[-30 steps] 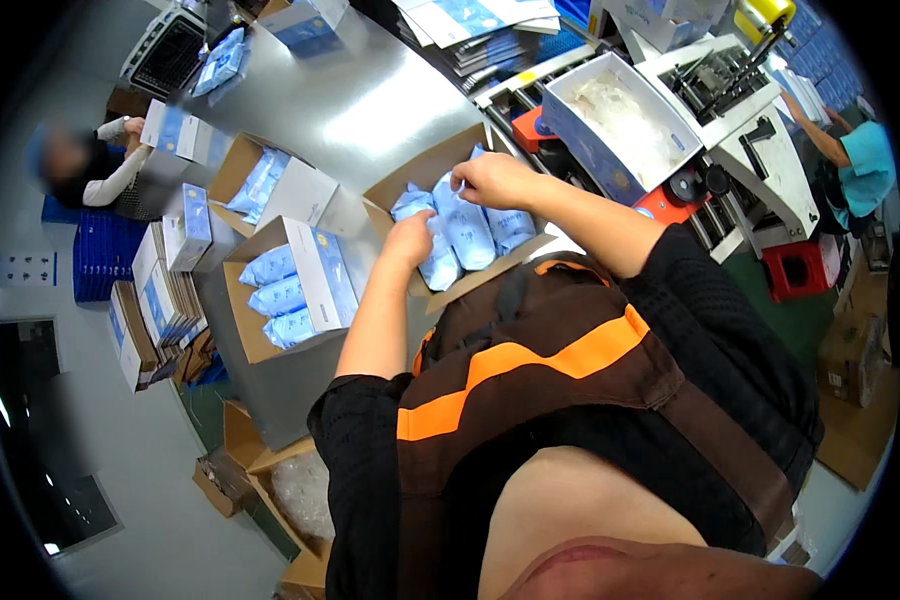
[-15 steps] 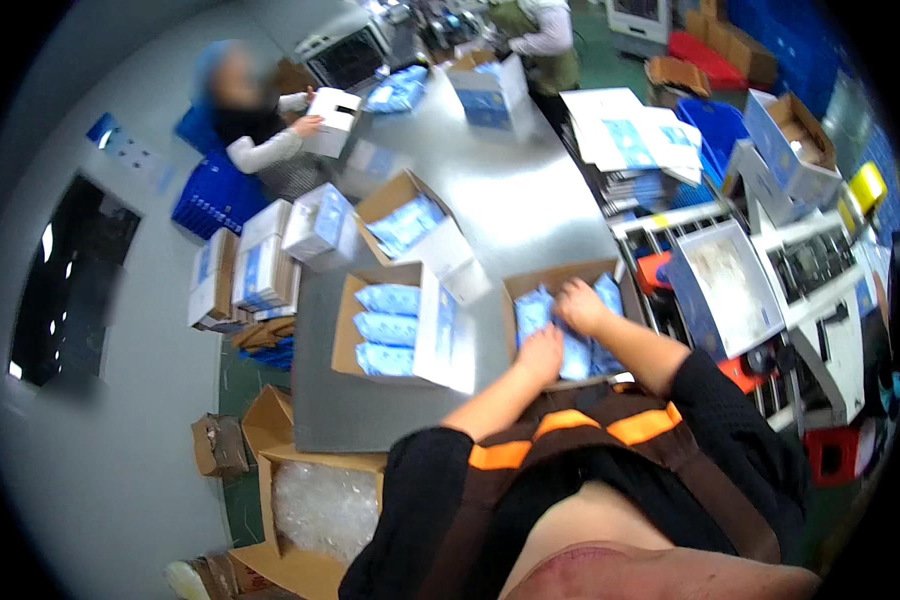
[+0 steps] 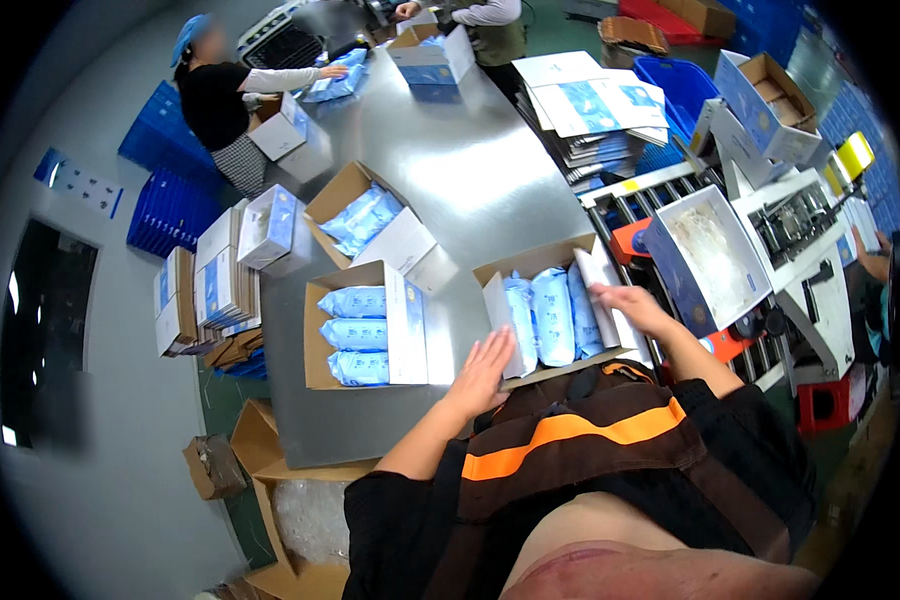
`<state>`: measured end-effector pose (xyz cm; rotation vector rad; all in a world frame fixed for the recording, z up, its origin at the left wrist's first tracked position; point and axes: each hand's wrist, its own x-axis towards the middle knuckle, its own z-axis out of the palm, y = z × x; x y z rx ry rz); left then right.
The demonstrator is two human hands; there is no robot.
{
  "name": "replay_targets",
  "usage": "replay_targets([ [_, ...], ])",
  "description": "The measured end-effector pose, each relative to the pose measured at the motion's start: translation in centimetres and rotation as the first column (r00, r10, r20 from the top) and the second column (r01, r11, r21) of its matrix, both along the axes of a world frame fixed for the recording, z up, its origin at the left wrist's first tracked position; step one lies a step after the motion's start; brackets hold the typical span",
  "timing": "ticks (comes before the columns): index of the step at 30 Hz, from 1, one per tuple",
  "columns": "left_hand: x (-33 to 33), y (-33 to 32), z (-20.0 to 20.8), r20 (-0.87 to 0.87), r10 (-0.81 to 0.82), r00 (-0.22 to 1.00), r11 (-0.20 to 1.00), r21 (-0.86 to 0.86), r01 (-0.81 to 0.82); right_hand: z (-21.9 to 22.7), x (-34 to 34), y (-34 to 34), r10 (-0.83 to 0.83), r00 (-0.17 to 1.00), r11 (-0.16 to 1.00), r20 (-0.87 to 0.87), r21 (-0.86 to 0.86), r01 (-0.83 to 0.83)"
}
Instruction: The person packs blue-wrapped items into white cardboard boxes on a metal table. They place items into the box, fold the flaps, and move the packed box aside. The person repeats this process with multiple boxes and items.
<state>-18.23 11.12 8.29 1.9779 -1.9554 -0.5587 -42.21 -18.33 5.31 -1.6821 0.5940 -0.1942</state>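
In front of me stands an open cardboard box (image 3: pixel 538 258) with three blue soft packs (image 3: pixel 553 318) standing side by side in it. My left hand (image 3: pixel 482 372) lies against the box's left side near its front corner, fingers stretched out and holding nothing. On the opposite side, my right hand (image 3: pixel 632 304) rests at the white right flap (image 3: pixel 610 285), its fingers extended and not closed round anything. To the left, a second open box (image 3: pixel 406 330) holds three stacked blue packs (image 3: pixel 353 333). Beyond it is another open box (image 3: pixel 335 190) with blue packs (image 3: pixel 365 218).
A roller conveyor (image 3: pixel 620 205) with a taping machine (image 3: pixel 815 290) and a box (image 3: pixel 710 262) runs along the right. Flat cartons (image 3: pixel 585 95) are stacked beyond it. Across the steel table (image 3: pixel 470 190), a co-worker (image 3: pixel 215 95) reaches toward blue packs (image 3: pixel 338 78).
My hands have moved apart, from on top of the packs inside the box to its left and right sides. The co-worker has set down a white box and stretched an arm toward packs.
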Motion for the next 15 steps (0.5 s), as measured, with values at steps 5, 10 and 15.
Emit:
replay_targets([
  [5,1.6,-3.3,-1.1,-0.076,-0.259,0.963,0.925,0.267,0.270,-0.8,6.7,1.7,0.368,0.747,0.571,-0.554,-0.499,-0.652],
  [10,3.1,-5.9,0.4,-0.461,-0.018,0.887,0.879,0.416,0.234,-0.9,7.8,-0.3,0.436,0.668,0.506,-0.602,-0.450,-0.736],
  [15,-1.7,-8.9,2.1,-0.030,-0.196,0.980,0.838,0.514,0.184,-1.4,8.3,0.0,0.448,0.603,0.478,-0.660,-0.393,-0.786],
])
